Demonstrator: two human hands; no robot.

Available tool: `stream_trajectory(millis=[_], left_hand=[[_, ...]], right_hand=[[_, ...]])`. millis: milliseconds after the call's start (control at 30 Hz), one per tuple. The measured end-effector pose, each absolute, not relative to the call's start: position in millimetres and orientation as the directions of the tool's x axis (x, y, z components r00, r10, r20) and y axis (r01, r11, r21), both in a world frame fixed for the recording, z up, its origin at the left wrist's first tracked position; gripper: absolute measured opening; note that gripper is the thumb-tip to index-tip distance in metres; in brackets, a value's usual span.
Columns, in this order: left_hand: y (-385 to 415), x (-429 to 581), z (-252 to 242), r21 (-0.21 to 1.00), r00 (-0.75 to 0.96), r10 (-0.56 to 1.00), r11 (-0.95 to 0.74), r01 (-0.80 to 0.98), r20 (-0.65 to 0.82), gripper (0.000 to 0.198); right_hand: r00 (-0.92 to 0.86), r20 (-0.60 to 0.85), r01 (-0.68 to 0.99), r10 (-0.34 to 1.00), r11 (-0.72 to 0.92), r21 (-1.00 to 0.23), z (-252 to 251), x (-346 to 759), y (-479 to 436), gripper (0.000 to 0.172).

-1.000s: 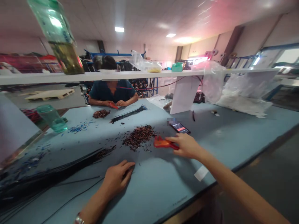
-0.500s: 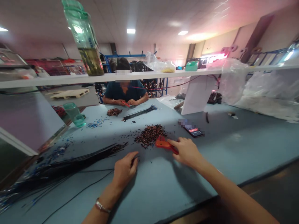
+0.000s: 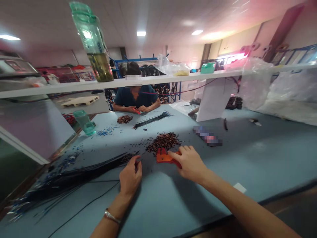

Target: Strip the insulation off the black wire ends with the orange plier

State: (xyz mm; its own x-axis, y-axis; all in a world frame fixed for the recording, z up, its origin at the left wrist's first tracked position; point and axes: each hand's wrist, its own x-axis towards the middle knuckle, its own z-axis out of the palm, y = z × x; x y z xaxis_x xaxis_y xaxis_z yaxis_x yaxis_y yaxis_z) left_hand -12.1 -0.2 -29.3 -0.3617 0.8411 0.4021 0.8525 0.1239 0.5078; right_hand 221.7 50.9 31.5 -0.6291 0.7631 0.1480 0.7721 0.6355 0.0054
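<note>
My left hand (image 3: pixel 130 177) is closed in a pinch on a black wire (image 3: pixel 86 202), whose short tip shows past the fingers while its length trails toward the lower left. In my right hand (image 3: pixel 190 162) is an orange-red wire stripper (image 3: pixel 164 156), jaws pointing left toward the left hand, a small gap apart from it. Just behind the stripper lies a pile of short dark and copper-coloured wire bits (image 3: pixel 163 141). A long bundle of black wires (image 3: pixel 84 175) lies left of my left hand, its near ends tipped blue and silvery.
Across the table (image 3: pixel 158 211) a co-worker (image 3: pixel 136 96) holds a red tool near a smaller wire bundle (image 3: pixel 152 119). A phone (image 3: pixel 208 136) lies behind my right hand. Green bottles stand on the table (image 3: pixel 85 123) and the shelf (image 3: pixel 95 49). Blue scraps (image 3: pixel 106 131) are scattered leftward.
The stripper in my right hand has moved left and slightly nearer to me. My left hand, still pinching the wire, has shifted a little left. The view has turned slightly left.
</note>
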Motion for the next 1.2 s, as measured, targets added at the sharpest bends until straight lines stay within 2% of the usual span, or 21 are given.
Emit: stream_trajectory(millis=[133, 200, 267, 333, 500, 533, 600, 733, 800, 867, 933, 1000, 1033, 1100, 1200], left_hand=[[3.2, -18.4, -28.7, 0.569, -0.438, 0.804, 0.154, 0.808, 0.403, 0.023], [4.1, -21.0, -28.3, 0.592, -0.469, 0.786, 0.168, 0.789, 0.402, 0.024], [3.9, -22.2, -28.4, 0.604, -0.485, 0.779, 0.176, 0.777, 0.398, 0.023], [2.9, -21.3, -29.0, 0.61, -0.488, 0.779, 0.177, 0.773, 0.393, 0.021], [0.5, -13.2, -29.8, 0.609, -0.409, 0.833, 0.114, 0.785, 0.372, 0.02], [0.2, -12.1, -29.6, 0.607, -0.385, 0.846, 0.094, 0.789, 0.369, 0.02], [-0.2, -11.2, -29.3, 0.603, -0.344, 0.864, 0.06, 0.796, 0.367, 0.015], [-0.9, -12.5, -30.3, 0.588, -0.307, 0.876, 0.033, 0.808, 0.373, 0.019], [-1.1, -12.9, -30.9, 0.581, -0.295, 0.878, 0.024, 0.813, 0.376, 0.019], [-1.5, -12.5, -31.0, 0.578, -0.286, 0.88, 0.016, 0.816, 0.38, 0.019], [-2.5, -11.6, -30.3, 0.577, -0.285, 0.879, 0.013, 0.817, 0.383, 0.018], [-3.6, -10.3, -28.7, 0.579, -0.288, 0.876, 0.012, 0.815, 0.387, 0.018], [-3.9, -9.5, -27.5, 0.582, -0.287, 0.876, 0.008, 0.813, 0.388, 0.018], [-3.1, -6.7, -24.3, 0.593, -0.279, 0.879, -0.005, 0.806, 0.387, 0.017], [3.3, 3.3, -18.8, 0.625, -0.263, 0.886, -0.038, 0.779, 0.382, 0.016]], right_hand=[[-0.844, 0.088, 0.53, 0.53, 0.848, -0.017, 40.3, 202.9, 41.2, 0.055], [-0.895, 0.037, 0.445, 0.445, 0.895, -0.027, 39.8, 193.5, 46.3, 0.054], [-0.883, 0.007, 0.47, 0.47, 0.883, -0.023, 39.4, 191.3, 62.0, 0.055], [-0.813, 0.008, 0.583, 0.583, 0.813, 0.001, 41.1, 197.1, 81.1, 0.057], [-0.697, 0.094, 0.716, 0.711, 0.697, 0.041, 45.2, 221.6, 88.6, 0.062], [-0.687, 0.112, 0.724, 0.718, 0.69, 0.017, 42.5, 224.8, 81.8, 0.062], [-0.7, 0.116, 0.692, 0.705, 0.709, -0.135, 32.2, 228.8, 66.8, 0.065], [-0.701, 0.095, 0.685, 0.707, 0.704, -0.187, 8.0, 232.3, 54.4, 0.062], [-0.634, 0.112, 0.704, 0.765, 0.632, -0.324, 2.8, 234.2, 59.3, 0.065], [-0.551, 0.11, 0.646, 0.827, 0.506, -0.572, 3.6, 235.9, 66.5, 0.066], [-0.514, 0.072, 0.445, 0.855, 0.337, -0.83, 7.2, 235.5, 72.2, 0.061], [-0.555, 0.013, 0.175, 0.832, 0.132, -0.976, 9.1, 232.2, 74.6, 0.053], [-0.593, -0.017, 0.051, 0.805, 0.017, -0.999, 8.4, 229.7, 74.7, 0.05], [-0.67, -0.073, -0.125, 0.739, -0.209, -0.97, 2.8, 224.0, 73.3, 0.046], [-0.711, -0.125, -0.25, 0.692, -0.416, -0.875, -12.5, 217.9, 68.9, 0.047]])
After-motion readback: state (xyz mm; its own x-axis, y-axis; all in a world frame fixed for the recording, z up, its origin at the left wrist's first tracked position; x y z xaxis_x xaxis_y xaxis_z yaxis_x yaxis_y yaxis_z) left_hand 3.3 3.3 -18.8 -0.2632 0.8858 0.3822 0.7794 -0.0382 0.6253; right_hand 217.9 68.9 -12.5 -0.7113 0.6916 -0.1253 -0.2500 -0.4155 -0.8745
